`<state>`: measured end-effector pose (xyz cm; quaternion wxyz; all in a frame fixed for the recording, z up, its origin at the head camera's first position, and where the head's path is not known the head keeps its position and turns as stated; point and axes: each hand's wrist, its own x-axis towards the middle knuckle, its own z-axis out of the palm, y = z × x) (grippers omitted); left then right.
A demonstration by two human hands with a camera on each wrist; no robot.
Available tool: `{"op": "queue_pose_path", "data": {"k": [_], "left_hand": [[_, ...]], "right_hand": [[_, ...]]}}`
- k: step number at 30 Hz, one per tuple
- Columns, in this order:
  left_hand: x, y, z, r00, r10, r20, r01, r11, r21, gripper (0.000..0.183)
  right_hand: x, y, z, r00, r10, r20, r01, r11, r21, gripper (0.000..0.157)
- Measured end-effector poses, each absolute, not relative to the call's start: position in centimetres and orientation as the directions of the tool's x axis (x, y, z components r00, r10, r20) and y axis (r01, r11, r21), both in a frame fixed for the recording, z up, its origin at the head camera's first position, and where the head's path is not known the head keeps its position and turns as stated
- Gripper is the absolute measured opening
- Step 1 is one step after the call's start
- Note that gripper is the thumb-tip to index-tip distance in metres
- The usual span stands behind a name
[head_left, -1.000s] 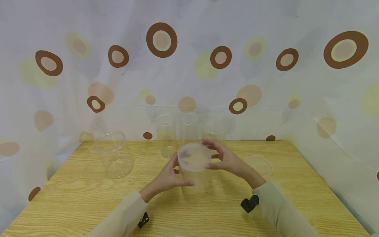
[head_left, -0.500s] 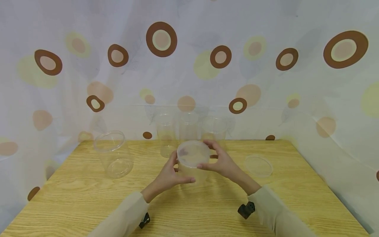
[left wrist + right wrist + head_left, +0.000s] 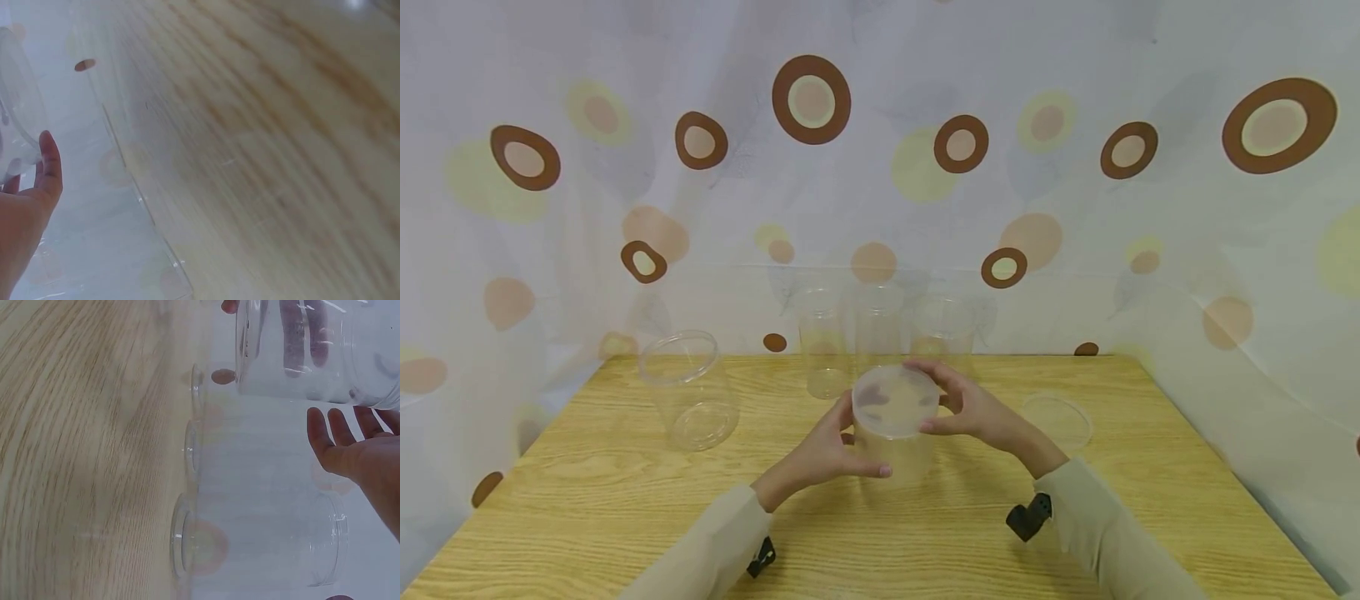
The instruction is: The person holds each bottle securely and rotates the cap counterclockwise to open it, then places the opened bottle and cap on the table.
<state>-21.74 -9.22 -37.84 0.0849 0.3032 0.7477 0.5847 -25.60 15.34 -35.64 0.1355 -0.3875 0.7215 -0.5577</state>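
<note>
Both hands are on a clear plastic jar [image 3: 895, 458] with a frosted lid [image 3: 895, 402], in the middle of the head view. My left hand [image 3: 820, 450] grips its side low down, thumb in front and fingers behind. At the top, my right hand [image 3: 973, 408] spans the lid, its thumb at the near rim and its fingers curled round the far rim. In the right wrist view, the jar's base hangs off the table, and the left fingers show through the wall. Only part of the left hand [image 3: 31, 206] and jar [image 3: 15, 106] enters the left wrist view.
A wide clear open jar [image 3: 688, 392] stands at the left of the wooden table [image 3: 587, 517]. Behind the held jar are a slim clear jar [image 3: 823, 342], another slim jar [image 3: 878, 321] and a wider one [image 3: 943, 321]. A clear disc-shaped lid [image 3: 1056, 419] lies at the right.
The jar and both hands rose slightly half a second ago and have come back down a little toward me. The right hand has shifted slightly along the lid; the other containers have not moved.
</note>
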Motion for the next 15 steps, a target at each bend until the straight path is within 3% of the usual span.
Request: {"op": "queue_pose_path", "data": {"k": [6,15], "left_hand": [[-21.71,-9.28,-37.66,-0.776,0.584,0.237,0.373,0.123,0.919,0.098],[-21.50,-9.17,-37.39,-0.778,0.582,0.237,0.376,0.128,0.918,0.098]], "right_hand": [[-25.87,15.52,-35.60,-0.626,-0.736,0.258,-0.399,0.018,-0.917,0.075],[-25.67,15.40,-35.52,-0.642,-0.718,0.269,-0.380,-0.007,-0.925,0.077]]}}
